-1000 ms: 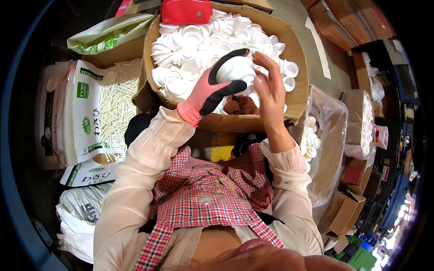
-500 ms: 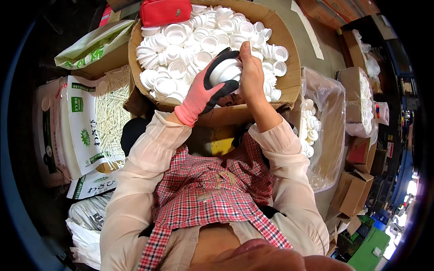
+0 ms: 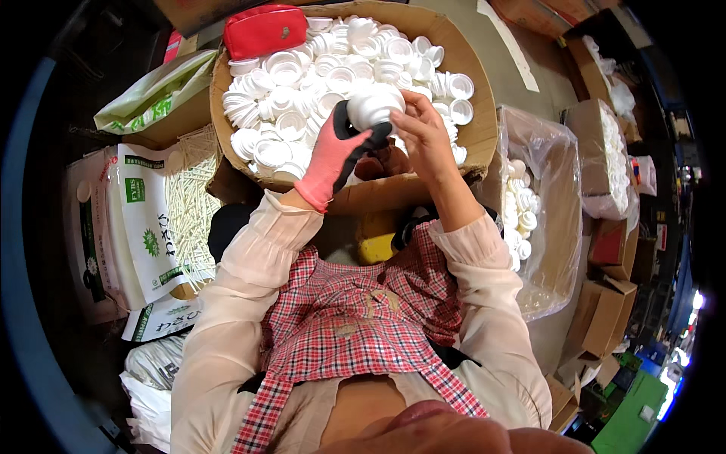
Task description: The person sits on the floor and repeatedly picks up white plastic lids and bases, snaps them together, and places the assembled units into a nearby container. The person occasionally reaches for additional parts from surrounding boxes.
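Note:
A rounded white plastic cap-like piece (image 3: 376, 106), with stepped rings, is held up over the near part of a large cardboard box. My left hand (image 3: 333, 155), in a pink glove with black fingers, wraps around its left side and underside. Bare, my right hand (image 3: 423, 132) grips the piece's right side, thumb in front and fingers curled behind. Below and beyond both hands lies a heap of similar white plastic pieces (image 3: 287, 125), filling the cardboard box (image 3: 478, 106).
A red pouch (image 3: 265, 32) rests on the heap's far left corner. Thin pale sticks (image 3: 189, 204) lie left, beside a white printed bag (image 3: 144, 219). A plastic-lined box (image 3: 556, 219) at right holds several white pieces (image 3: 520, 200). An open cardboard carton (image 3: 601, 318) stands beyond it.
Both hands have brought the white piece slightly nearer the far side and tilted it. My right hand's fingers, upright along its side before, now curl around it with the thumb in front.

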`<state>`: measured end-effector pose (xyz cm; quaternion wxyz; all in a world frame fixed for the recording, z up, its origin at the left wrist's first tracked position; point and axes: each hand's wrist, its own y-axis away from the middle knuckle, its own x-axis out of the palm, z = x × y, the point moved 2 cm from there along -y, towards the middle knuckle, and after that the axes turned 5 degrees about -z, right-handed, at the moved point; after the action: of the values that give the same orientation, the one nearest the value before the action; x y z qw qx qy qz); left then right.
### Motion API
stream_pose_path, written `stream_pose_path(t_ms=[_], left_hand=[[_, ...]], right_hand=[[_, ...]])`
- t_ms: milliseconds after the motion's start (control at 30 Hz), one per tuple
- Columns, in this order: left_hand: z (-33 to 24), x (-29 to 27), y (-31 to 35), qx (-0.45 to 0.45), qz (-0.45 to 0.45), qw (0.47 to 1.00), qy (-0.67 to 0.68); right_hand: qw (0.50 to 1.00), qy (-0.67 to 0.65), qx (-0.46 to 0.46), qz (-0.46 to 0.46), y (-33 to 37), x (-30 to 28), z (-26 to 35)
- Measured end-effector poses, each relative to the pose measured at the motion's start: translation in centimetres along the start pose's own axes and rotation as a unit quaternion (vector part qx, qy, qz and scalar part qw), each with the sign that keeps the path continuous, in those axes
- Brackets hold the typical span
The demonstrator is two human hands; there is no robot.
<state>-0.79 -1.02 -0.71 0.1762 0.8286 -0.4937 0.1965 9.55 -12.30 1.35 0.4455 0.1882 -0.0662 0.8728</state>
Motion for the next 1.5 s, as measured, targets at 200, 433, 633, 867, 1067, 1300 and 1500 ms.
stream_pose_path(t_ms=[200,433,633,867,1067,1300,1500], left_hand=[[0.0,0.4,0.6,0.12,0.019,0.92,-0.373],[-0.8,0.6,1.3,0.163,0.028,0.869,-0.466],[-1.0,0.7,1.8,0.171,-0.002,0.864,-0.473],[1.2,-0.9,0.1,0.117,-0.037,0.934,-0.334],[-0.2,-1.0,0.1,0.138,-0.026,0.924,-0.355],[-0.7,-0.8,0.6,0.13,-0.024,0.904,-0.407],[-0.8,-4.9,-1.7,0.208,0.015,0.967,-0.146]], right_hand=[[0.934,0.305,-0.162,-0.095,-0.7,0.5,-0.4],[0.94,0.307,-0.105,-0.105,-1.3,0.5,-1.4],[0.945,0.303,-0.073,-0.103,-1.9,0.6,-1.9],[0.968,0.148,0.014,-0.2,-3.1,0.4,-2.4],[0.935,0.305,-0.139,-0.111,-2.6,0.5,-1.7],[0.957,0.263,-0.039,-0.118,-2.9,0.6,-2.4],[0.929,0.367,-0.031,-0.035,-5.4,-3.2,-4.6]])
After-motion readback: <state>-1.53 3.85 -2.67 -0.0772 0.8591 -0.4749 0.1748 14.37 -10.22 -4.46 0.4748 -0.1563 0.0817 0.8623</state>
